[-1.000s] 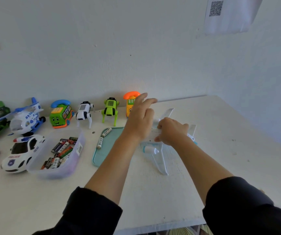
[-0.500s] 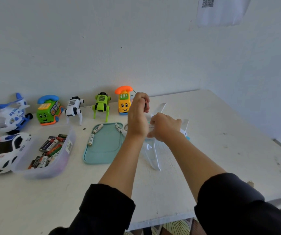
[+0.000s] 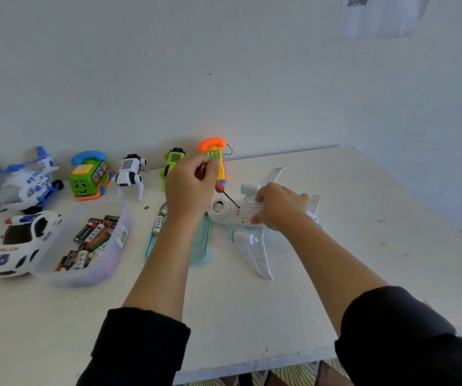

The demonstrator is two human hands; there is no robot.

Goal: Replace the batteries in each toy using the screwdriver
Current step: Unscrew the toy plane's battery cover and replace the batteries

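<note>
We are at the screw step on the toy airplane [image 3: 248,218], belly-up on the counter [image 3: 363,218] beside the teal tray [image 3: 200,246]: right hand [image 3: 278,207] grasps the fuselage, left hand [image 3: 189,185] grips the screwdriver [image 3: 225,193], tip on the cover; next, we judge, turn under steady pressure.

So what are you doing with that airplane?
A person is working on the white toy airplane, which lies belly-up on the table. The left hand grips a red-handled screwdriver with its tip on the plane's underside, while the right hand holds the plane in place. A few loose batteries lie on a teal tray, and more sit in a clear box. Other toys are lined up along the wall.
</note>
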